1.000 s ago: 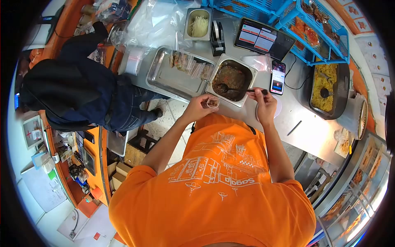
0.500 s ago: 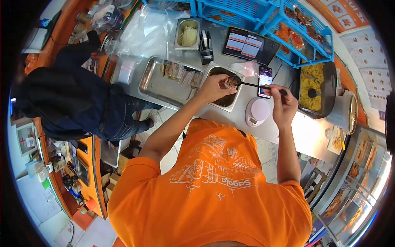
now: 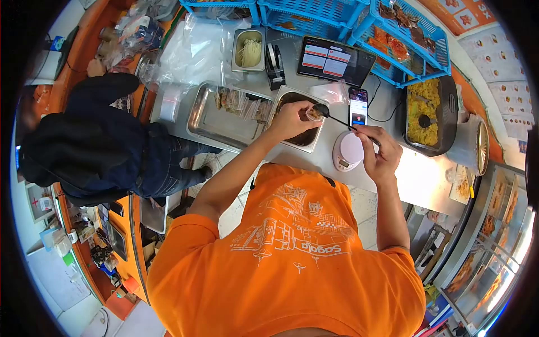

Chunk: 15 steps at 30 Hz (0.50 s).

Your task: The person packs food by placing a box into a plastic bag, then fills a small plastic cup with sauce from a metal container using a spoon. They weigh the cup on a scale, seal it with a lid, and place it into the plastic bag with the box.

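Note:
My left hand [image 3: 291, 121] is closed around a small clear plastic cup [image 3: 314, 115] with brownish contents. It is above a deep steel pan [image 3: 310, 147] of dark food. In my right hand [image 3: 383, 153], the fingers pinch the handle of a black spoon [image 3: 340, 121]. The spoon slants down from the upper left, and its bowl overlaps the cup's rim. Below the handle, a round white kitchen scale [image 3: 352, 147] sits near the counter's front edge. A lit phone [image 3: 358, 108] lies just behind my right hand.
Left of the pan is a steel tray [image 3: 203, 124] with small filled plastic bags [image 3: 241, 103]. Behind stand a pan of pale shreds [image 3: 249, 51], a tape dispenser [image 3: 275, 66], a tablet [image 3: 336, 59] and blue baskets [image 3: 314, 14]. Yellow food [image 3: 423, 126] is at right. A person [image 3: 106, 149] stands at left.
My right hand has come down and slightly left, tilting the spoon so that its bowl rises over the cup's rim. The left hand stays over the pan. The person's arm at left has shifted.

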Available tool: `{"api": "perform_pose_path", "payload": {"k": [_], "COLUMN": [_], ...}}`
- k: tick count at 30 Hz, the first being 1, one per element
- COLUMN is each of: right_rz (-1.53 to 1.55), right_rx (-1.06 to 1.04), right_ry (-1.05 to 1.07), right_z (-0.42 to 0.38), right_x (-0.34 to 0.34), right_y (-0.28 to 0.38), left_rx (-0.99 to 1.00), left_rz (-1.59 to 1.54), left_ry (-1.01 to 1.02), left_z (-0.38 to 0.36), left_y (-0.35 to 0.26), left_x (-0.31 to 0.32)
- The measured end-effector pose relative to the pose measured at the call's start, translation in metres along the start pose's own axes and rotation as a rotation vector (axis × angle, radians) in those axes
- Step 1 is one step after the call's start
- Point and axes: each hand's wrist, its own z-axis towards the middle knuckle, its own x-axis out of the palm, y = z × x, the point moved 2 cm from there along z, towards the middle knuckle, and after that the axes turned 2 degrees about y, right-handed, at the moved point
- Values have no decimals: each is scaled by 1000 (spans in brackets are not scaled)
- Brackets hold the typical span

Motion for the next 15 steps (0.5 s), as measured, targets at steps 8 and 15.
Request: {"api": "perform_pose_path", "payload": {"k": [8, 15], "right_rz": [452, 712], "right_rx": [468, 793], "right_ry": [-336, -220], "right_z": [-9, -46], "right_x": [17, 103], "right_y": [-27, -109], "left_rx": [-24, -43], "left_rz": [-105, -12], "left_ry": [-62, -92], "left_z": [-20, -74], "left_y": [21, -9], "left_x": [-9, -9]}}
